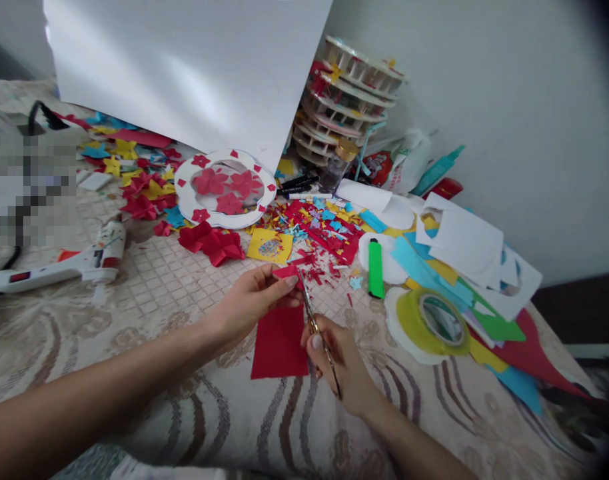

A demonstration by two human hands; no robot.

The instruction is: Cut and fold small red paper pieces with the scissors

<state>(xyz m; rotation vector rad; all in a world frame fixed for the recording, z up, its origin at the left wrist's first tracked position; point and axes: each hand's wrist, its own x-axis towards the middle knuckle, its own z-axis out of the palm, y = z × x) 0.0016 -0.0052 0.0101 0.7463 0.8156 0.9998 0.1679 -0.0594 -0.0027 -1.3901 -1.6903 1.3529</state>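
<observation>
Between the thumb and fingers of my left hand [257,297] is a small folded piece of red paper [285,272]. My right hand [340,360] is closed around the handles of a pair of scissors [309,312], whose blades reach up to the edge of that paper. Beneath both hands a red paper sheet [280,343] lies flat on the cloth. Just beyond them are red paper scraps [314,267] and a yellow paper square [269,246] with small bits on it. How far the blades are parted is too small to tell.
A white paper ring [187,200] with red pieces lies behind, near paper flowers [212,243]. At left rests a hot glue gun [59,267]. To the right are a green marker [375,270] and yellow tape [419,323]. A white board [184,67] and tiered stand [347,100] rise behind.
</observation>
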